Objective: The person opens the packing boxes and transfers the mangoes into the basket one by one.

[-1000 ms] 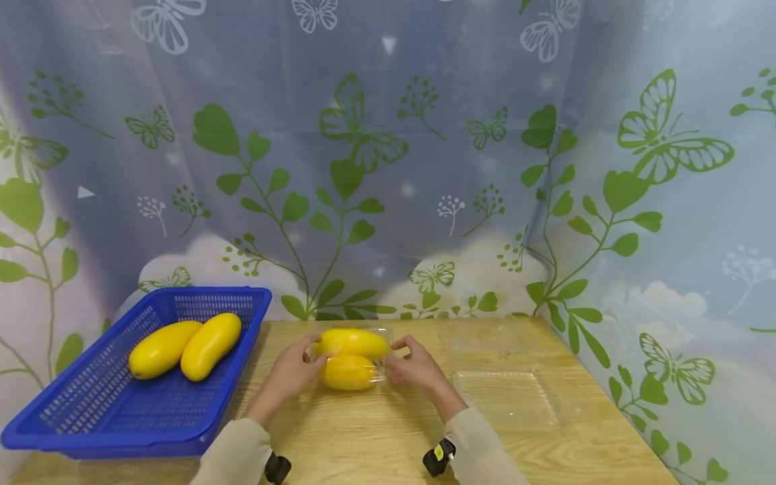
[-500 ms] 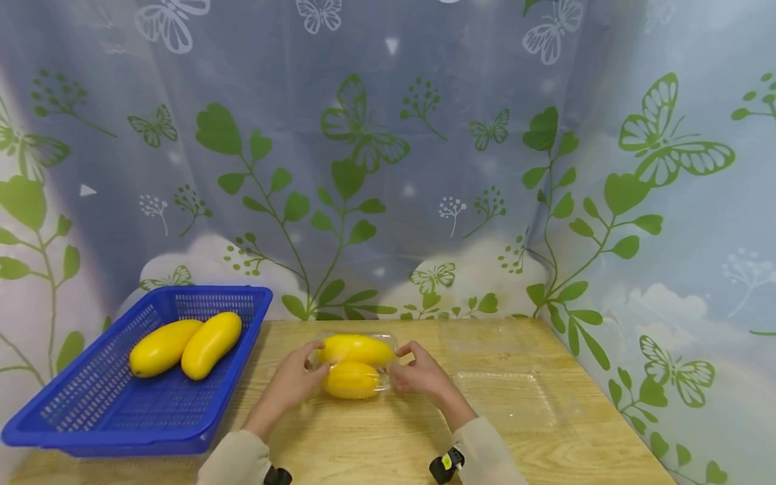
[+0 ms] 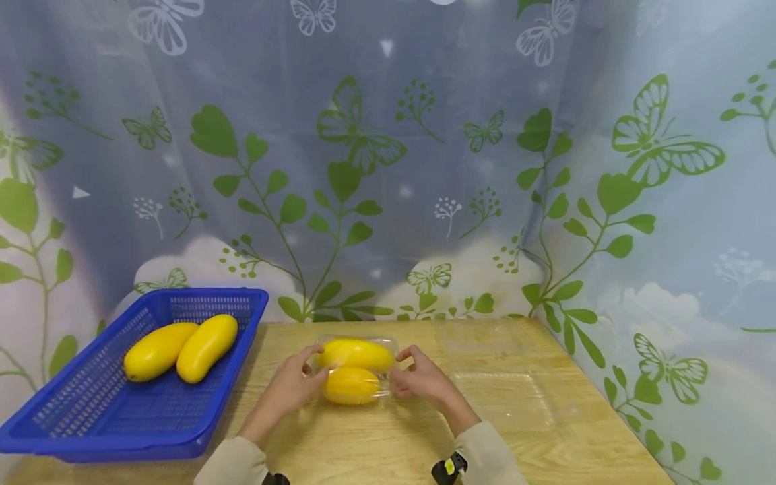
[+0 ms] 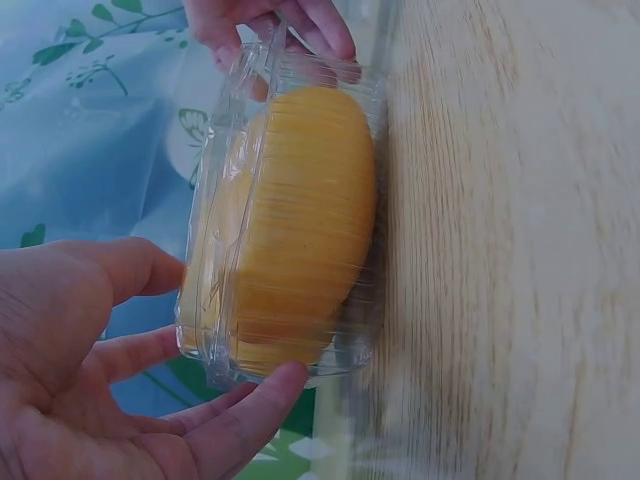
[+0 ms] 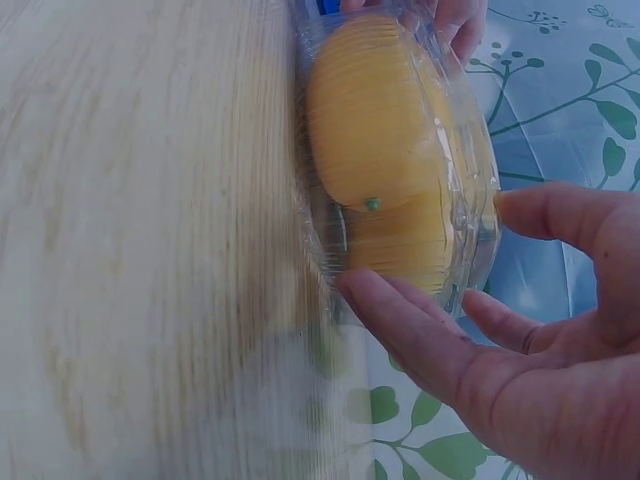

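Nearest us, two pale sleeves (image 3: 233,465) come in over the wooden table (image 3: 364,451), a black wrist device (image 3: 448,469) showing at the right one. Just past them, the left grip (image 3: 289,382) pinches one end of a transparent box (image 4: 350,340), thumb high and fingers low, and the right grip (image 3: 424,378) pinches the opposite end the same way. The box lies between them, on the table or barely off it; we cannot tell which. Inside, one yellow fruit (image 3: 351,386) lies on our side with a second fruit (image 3: 356,353) just behind it, both lengthwise. We see a seam round the box's upper part but cannot tell whether it is fully fastened. That, we judge, is the weak point: the fruits fill the box closely, so their bulk could push the lid up, and uneven thumb pressure could seat one end while the other springs loose. Squeezing harder might buckle the thin walls; if one side slips, the box could tilt and its load slide to one end. Off to the left, about level with the box, a blue basket (image 3: 103,446) holds two more yellow fruits (image 3: 207,349). To the right lies transparent packaging (image 3: 497,372), and behind everything hangs a butterfly-print curtain (image 3: 412,229).
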`<state>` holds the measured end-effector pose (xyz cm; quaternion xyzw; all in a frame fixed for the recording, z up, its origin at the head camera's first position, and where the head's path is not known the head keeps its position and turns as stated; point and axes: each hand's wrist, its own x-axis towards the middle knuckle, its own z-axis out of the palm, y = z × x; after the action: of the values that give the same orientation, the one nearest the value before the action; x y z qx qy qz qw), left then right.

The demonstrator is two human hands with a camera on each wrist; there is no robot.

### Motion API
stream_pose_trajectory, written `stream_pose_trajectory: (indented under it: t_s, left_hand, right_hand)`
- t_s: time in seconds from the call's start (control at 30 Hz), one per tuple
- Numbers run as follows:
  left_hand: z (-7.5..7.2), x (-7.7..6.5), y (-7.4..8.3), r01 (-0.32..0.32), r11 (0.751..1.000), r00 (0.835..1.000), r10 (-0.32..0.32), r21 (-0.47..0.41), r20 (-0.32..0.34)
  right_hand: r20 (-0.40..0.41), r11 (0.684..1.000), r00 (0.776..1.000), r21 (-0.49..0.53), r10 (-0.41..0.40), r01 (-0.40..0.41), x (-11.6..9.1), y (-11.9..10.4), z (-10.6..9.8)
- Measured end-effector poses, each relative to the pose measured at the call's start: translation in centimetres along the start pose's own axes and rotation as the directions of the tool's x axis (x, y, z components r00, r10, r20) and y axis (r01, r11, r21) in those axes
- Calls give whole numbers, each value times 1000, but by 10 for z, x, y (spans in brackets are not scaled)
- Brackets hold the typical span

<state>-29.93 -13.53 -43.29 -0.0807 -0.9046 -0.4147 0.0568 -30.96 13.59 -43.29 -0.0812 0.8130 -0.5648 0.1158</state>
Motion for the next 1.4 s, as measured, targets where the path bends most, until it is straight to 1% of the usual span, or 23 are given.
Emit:
stream_pose_trajectory:
  t_s: [0.13, 0.3, 0.43, 0.63, 0.87, 1.2, 1.4]
  left_hand:
    - [-1, 0, 0, -4, 1000, 1000, 4, -8, 16]
    - [-1, -5, 1, 13, 1000, 999, -12, -25, 38]
    - [-2, -7, 1, 14, 1000, 999, -13, -25, 39]
    - [-4, -8, 4, 21, 1000, 998, -20, -12, 59]
    - [-5, -10, 5, 33, 999, 997, -32, -14, 74]
    - [-5, -8, 3, 34, 999, 996, -33, -9, 82]
    - [-6, -8, 4, 38, 999, 995, -37, -6, 94]
  right_hand:
    - [-5, 1000, 1000, -3, -6, 6, -2, 0, 0]
    - [5, 999, 1000, -34, -6, 6, -4, 0, 0]
    - [21, 999, 1000, -51, -11, 12, -4, 0, -1]
    - [33, 997, 999, -71, -7, 9, -3, -2, -4]
    - [34, 995, 999, -99, -14, 17, -5, -4, -4]
    - [31, 994, 999, -108, 6, -2, -4, -6, -4]
    - [40, 994, 999, -112, 3, 2, -5, -7, -6]
